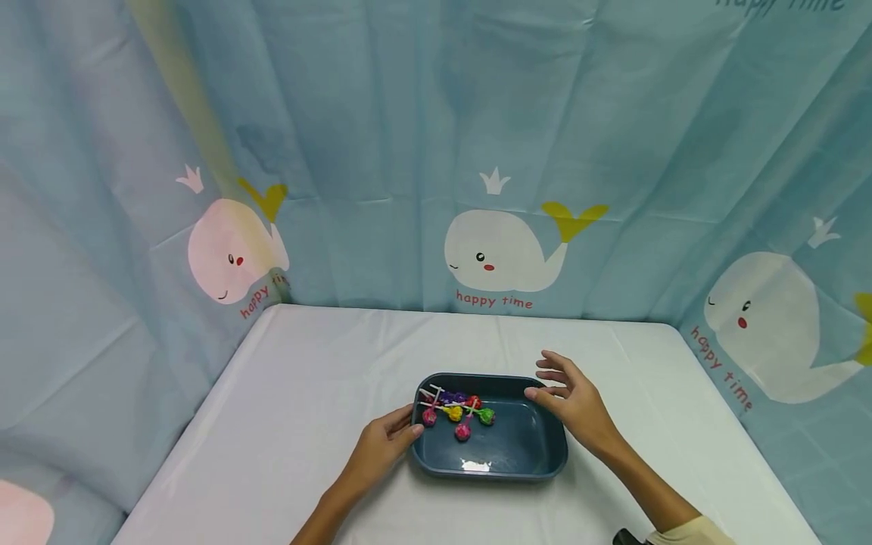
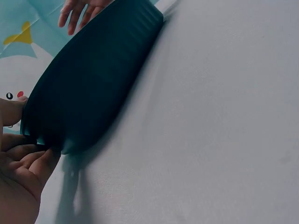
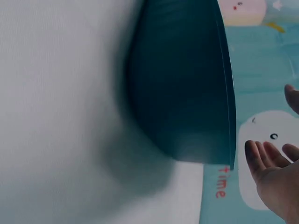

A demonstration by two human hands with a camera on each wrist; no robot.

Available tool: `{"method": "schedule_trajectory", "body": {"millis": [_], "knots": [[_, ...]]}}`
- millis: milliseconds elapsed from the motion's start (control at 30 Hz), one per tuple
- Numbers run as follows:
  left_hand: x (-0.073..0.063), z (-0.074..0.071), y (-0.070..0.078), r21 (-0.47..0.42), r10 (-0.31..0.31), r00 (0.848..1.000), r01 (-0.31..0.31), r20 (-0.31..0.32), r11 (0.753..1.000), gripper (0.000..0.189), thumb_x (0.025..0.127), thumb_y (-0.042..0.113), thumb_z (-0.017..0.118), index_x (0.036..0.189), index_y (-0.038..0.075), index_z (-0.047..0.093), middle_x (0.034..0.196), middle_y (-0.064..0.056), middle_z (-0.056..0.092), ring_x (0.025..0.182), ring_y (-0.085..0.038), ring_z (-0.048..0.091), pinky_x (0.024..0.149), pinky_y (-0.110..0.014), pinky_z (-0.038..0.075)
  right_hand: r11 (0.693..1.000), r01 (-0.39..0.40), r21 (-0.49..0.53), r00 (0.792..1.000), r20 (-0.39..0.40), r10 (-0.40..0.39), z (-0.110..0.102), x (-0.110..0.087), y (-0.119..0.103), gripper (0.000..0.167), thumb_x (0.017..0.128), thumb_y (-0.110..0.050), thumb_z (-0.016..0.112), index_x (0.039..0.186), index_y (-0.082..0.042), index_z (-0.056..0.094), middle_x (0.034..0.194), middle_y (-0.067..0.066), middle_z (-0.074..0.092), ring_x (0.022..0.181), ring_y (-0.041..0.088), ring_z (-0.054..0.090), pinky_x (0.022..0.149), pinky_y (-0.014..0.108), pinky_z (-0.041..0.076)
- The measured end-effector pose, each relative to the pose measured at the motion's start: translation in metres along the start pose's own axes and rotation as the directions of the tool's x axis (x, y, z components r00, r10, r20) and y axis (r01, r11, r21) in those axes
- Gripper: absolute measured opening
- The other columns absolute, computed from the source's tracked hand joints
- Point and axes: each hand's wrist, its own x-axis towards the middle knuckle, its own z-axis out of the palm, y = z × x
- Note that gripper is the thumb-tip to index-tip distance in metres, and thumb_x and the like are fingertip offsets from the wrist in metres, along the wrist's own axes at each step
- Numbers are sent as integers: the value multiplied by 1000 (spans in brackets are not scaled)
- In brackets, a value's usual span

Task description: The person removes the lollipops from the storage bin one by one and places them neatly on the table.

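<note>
A dark blue rectangular tray [image 1: 521,439] is in front of me, over the white tabletop. Several lollipops lie bunched in its left half, among them a green one [image 1: 487,416], a yellow one [image 1: 453,413] and a pink one [image 1: 462,432]. My left hand [image 1: 378,448] grips the tray's left end, thumb at the rim and fingers under the side, as the left wrist view shows. By the tray's right back corner is my right hand [image 1: 579,405], fingers spread and holding nothing. The right wrist view has this hand [image 3: 275,177] apart from the tray wall [image 3: 187,93].
A white cloth [image 1: 327,356] covers the table. Behind it and along both sides hangs a blue curtain [image 1: 381,151] printed with whales. At the lower right, a dark object [image 1: 627,537] shows beside the right sleeve [image 1: 691,532].
</note>
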Motion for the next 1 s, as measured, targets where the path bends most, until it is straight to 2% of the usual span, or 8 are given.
{"method": "schedule_trajectory", "body": {"millis": [233, 367, 600, 767, 1000], "knots": [[-2, 5, -2, -5, 6, 999, -6, -36, 1000, 52, 106, 16, 67, 148, -12, 53, 146, -30, 60, 135, -40, 61, 108, -32, 55, 997, -18, 77, 999, 48, 14, 12, -1, -3, 64, 97, -30, 80, 153, -14, 52, 147, 15, 60, 128, 40, 65, 98, 30, 62], [-2, 6, -1, 8, 7, 999, -6, -34, 1000, 52, 107, 16, 66, 149, -12, 52, 147, -29, 60, 136, -39, 61, 110, -33, 54, 997, -26, 72, 998, 54, 22, 18, 1, -4, 63, 96, -29, 82, 151, -12, 55, 148, 17, 60, 130, 39, 64, 101, 34, 61], [-4, 6, -4, 30, 29, 999, -28, -27, 999, 51, 108, 15, 64, 148, -14, 52, 147, -30, 59, 137, -41, 59, 110, -33, 53, 995, -87, 51, 993, 85, 82, 31, 4, -7, 62, 94, -28, 84, 148, -12, 59, 148, 14, 61, 130, 32, 63, 105, 37, 59], [-4, 7, -4, 20, 25, 999, -24, -33, 1000, 51, 107, 16, 64, 148, -13, 52, 148, -29, 59, 138, -41, 59, 112, -36, 52, 994, -90, 67, 990, 113, 82, 37, 7, -9, 58, 95, -21, 83, 147, -9, 59, 144, 18, 63, 129, 34, 64, 104, 36, 59], [-4, 6, -5, 21, 18, 999, -18, -36, 1000, 54, 107, 21, 66, 148, -12, 53, 148, -27, 59, 139, -38, 59, 113, -39, 50, 989, -116, 95, 984, 147, 102, 46, 10, -6, 60, 94, -24, 83, 146, -4, 60, 141, 20, 64, 127, 36, 65, 101, 34, 61]]}}
